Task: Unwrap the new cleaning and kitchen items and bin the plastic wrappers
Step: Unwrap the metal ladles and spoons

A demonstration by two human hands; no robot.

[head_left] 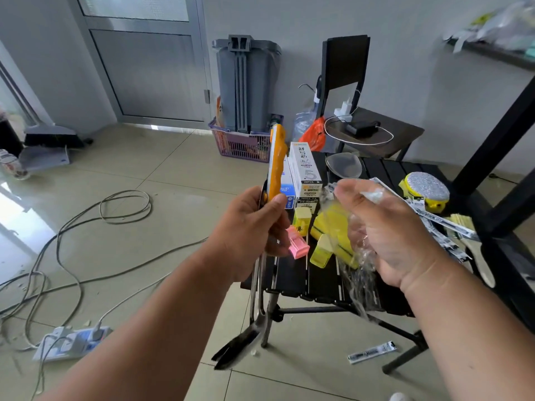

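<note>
Left hand (246,227) fingers grip orange-handled tongs (276,163); right hand (388,227) fingers clutch plastic wrapper (359,273) above cluttered black table (292,279)

Bright daylight from left, glare on floor (17,204), wide-angle edge distortion.

A single head-worn wide-angle camera looks forward and down from the person's eye height, with both forearms reaching in from the bottom edge. The left hand (249,227) and right hand (388,227) sit close to the lens at frame centre. Just beyond them, toward 2 o'clock, lies the black table (292,273). The tiled floor (162,175) spreads toward 9 o'clock, and the far wall (405,30) and door (150,70) close the view at 12 o'clock, well away. Straight lines bow near the edges.
</note>
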